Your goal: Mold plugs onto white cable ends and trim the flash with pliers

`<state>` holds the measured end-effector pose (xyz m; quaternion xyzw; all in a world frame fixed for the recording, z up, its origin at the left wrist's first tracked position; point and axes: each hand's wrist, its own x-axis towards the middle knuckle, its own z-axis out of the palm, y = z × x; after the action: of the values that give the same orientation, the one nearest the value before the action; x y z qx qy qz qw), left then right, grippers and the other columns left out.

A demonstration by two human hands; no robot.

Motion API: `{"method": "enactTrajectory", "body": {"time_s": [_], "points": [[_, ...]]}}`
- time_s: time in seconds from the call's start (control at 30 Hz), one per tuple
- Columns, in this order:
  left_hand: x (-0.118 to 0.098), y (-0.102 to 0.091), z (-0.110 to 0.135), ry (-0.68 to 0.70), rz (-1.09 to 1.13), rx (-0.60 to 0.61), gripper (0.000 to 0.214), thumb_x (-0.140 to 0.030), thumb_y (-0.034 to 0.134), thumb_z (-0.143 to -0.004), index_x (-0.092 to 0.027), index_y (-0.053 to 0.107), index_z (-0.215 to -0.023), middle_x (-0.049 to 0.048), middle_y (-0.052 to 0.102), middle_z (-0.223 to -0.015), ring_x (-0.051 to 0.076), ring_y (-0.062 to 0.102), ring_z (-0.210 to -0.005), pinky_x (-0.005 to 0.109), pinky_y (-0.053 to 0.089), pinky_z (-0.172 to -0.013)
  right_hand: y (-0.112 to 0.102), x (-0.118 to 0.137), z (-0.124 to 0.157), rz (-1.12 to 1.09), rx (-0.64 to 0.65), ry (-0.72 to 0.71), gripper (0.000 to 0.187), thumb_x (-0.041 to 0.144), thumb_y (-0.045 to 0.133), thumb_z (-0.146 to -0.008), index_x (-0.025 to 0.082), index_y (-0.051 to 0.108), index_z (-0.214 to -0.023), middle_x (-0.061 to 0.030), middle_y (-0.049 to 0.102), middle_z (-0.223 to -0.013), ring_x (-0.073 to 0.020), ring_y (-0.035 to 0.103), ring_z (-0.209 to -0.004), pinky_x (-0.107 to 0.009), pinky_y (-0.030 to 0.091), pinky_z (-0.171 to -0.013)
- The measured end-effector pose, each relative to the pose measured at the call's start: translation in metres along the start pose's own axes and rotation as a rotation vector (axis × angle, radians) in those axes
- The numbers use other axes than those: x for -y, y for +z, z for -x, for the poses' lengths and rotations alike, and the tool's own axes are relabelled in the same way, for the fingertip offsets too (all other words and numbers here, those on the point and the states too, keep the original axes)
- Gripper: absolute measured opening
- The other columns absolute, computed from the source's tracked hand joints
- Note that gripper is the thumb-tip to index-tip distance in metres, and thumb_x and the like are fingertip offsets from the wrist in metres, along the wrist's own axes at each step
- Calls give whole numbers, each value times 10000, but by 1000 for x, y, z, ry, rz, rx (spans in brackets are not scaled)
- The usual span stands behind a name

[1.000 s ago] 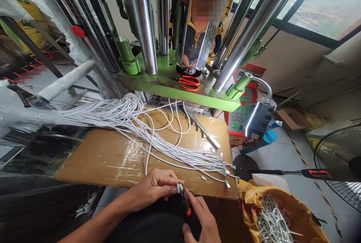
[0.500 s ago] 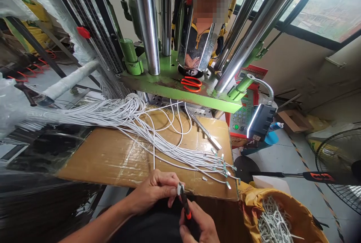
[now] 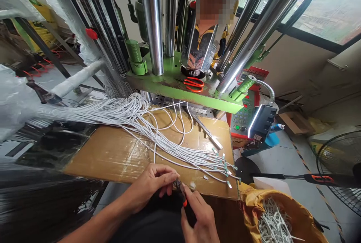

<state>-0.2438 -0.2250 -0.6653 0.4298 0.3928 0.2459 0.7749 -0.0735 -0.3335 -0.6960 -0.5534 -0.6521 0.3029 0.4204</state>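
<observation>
My left hand is closed in a pinch near the cardboard's front edge. A single white cable runs down to it, its end mostly hidden by my fingers. My right hand is wrapped round the handles of cutting pliers, black with orange. Their jaws meet my left fingertips, so what lies between them is too small to make out. Beyond my hands, a bundle of white cables lies across the cardboard, with greenish and metal connector ends at the right.
A green press plate holding red-handled scissors stands behind the cardboard. At lower right an orange-yellow sack holds white scraps. A fan stands at right. A person is across the press.
The plier jaws have moved slightly left, in against my left fingertips. The white piece seen at the jaws no longer shows there; a blurred pale bit appears just right of them.
</observation>
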Motion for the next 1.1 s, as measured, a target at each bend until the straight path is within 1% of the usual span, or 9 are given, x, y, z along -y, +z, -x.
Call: {"method": "enactTrajectory", "body": {"time_s": [0.07, 0.13, 0.2, 0.33, 0.53, 0.63, 0.8, 0.97, 1.1], "points": [[2, 2, 0, -14, 153, -51, 323, -390, 775, -737, -127, 645, -871, 18, 666, -683, 70, 493, -532, 160, 336, -473, 0, -2, 3, 33, -49, 15, 556, 71, 472, -838, 269, 484, -1357, -42, 649, -995, -166, 664, -901, -227, 533, -821], [4, 3, 1, -21, 276, -94, 388, -309, 806, -726, -175, 554, -989, 45, 718, -865, 73, 550, -603, 155, 375, -530, -2, -5, 8, 65, -77, 41, 595, 50, 458, -811, 273, 468, -1362, -38, 637, -1024, -164, 656, -922, -232, 525, -846], [8, 4, 1, -22, 350, -98, 476, -262, 809, -740, -212, 465, -1066, 62, 726, -956, 80, 591, -665, 164, 412, -601, -3, -5, 11, 104, -63, 68, 664, 44, 454, -757, 259, 443, -1385, -49, 615, -1086, -180, 637, -975, -255, 517, -876], [17, 7, 0, -15, 407, -39, 526, -255, 808, -755, -207, 427, -1116, 73, 724, -979, 91, 623, -720, 187, 445, -679, -2, -2, 14, 224, -48, 122, 761, 38, 446, -689, 241, 407, -1422, -72, 577, -1169, -218, 591, -1077, -314, 499, -936], [28, 10, -4, 8, 462, -25, 490, -256, 802, -764, -193, 488, -1135, 72, 727, -974, 92, 617, -715, 187, 447, -659, 3, -1, 14, 326, -52, 136, 833, 45, 468, -633, 236, 375, -1439, -85, 557, -1206, -261, 560, -1084, -390, 489, -943], [36, 8, -6, 29, 425, -54, 443, -284, 795, -767, -200, 548, -1124, 74, 727, -995, 115, 624, -751, 200, 457, -667, 6, -3, 15, 363, -59, 128, 829, 48, 470, -632, 226, 378, -1436, -98, 565, -1175, -274, 561, -1057, -407, 496, -908], [42, 1, -5, 105, 182, -73, 353, -342, 734, -815, -211, 664, -1135, 77, 719, -1023, 131, 589, -767, 198, 459, -634, 6, -6, 15, 502, -120, 56, 792, 80, 512, -681, 218, 364, -1446, -127, 569, -1131, -312, 549, -1000, -473, 482, -847], [33, -4, -5, 150, -64, 26, 288, -392, 655, -863, -174, 741, -1029, 29, 654, -749, 110, 525, -610, 218, 439, -592, 3, -5, 14, 552, -141, 25, 782, 73, 511, -695, 224, 366, -1448, -127, 574, -1117, -317, 547, -992, -498, 463, -852], [33, -5, -7, 144, -38, 64, 282, -380, 627, -886, -165, 714, -1047, -10, 581, -669, 90, 501, -567, 209, 406, -590, 4, -5, 14, 428, -92, 60, 696, 91, 487, -760, 220, 378, -1436, -115, 587, -1111, -282, 568, -995, -426, 499, -831]]}}
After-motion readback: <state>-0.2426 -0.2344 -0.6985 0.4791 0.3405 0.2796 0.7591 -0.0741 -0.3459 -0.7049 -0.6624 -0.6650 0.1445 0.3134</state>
